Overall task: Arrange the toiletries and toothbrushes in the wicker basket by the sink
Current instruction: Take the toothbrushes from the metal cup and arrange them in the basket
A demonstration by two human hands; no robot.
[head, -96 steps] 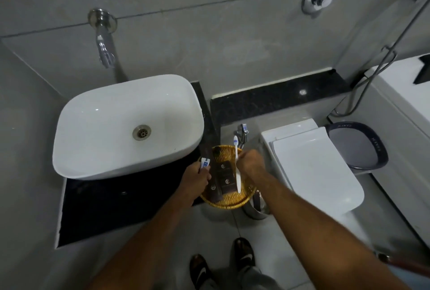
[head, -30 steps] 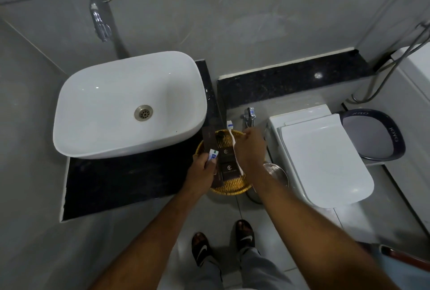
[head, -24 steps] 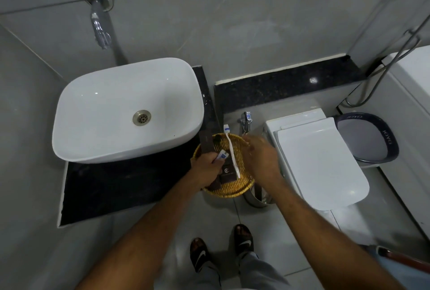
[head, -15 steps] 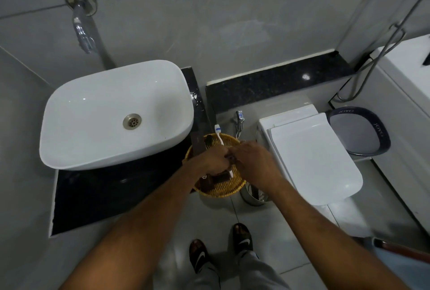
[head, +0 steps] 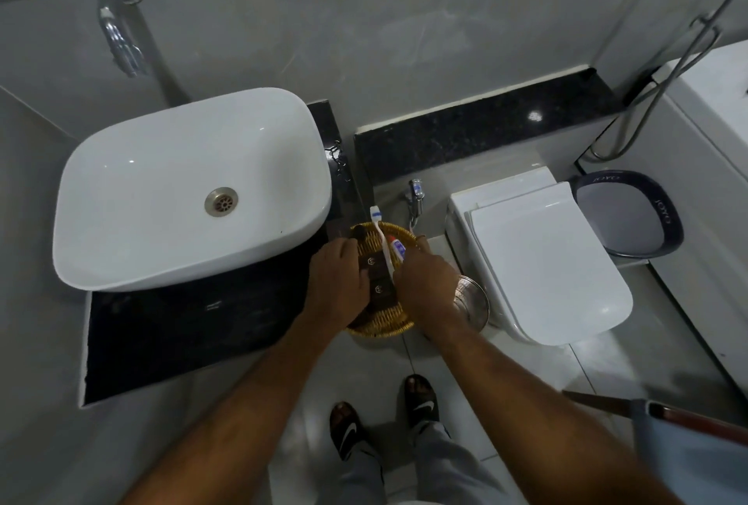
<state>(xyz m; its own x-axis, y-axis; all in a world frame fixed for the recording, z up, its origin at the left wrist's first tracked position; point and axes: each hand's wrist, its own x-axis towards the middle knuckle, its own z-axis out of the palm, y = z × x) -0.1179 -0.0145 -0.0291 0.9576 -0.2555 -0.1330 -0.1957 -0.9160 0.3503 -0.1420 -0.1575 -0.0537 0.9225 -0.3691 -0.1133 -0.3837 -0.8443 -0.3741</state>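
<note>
I've got the basket [head: 382, 324] at the right edge of the black counter [head: 194, 326], just beside the sink [head: 190, 188], partly hanging past the counter's edge. Inside lie dark sachets [head: 378, 282], a white toothbrush [head: 382, 239] with its head poking over the far rim, and a small tube [head: 397, 248] with a red cap. My left hand [head: 338, 286] lies flat over the basket's left side, fingers together on the sachets. My right hand [head: 425, 286] covers the right side, fingers curled near the tube and brush handle; I can't tell whether they're gripping either.

Below the basket stands a steel bin [head: 471, 302] on pale floor tiles [head: 615, 359]. A closed toilet [head: 542, 257] is just right of it, a dark-rimmed tub [head: 631, 217] beyond. A grey wall [head: 364, 18] holds the tap [head: 117, 30] above the sink; a black ledge [head: 477, 128] runs behind the toilet.
</note>
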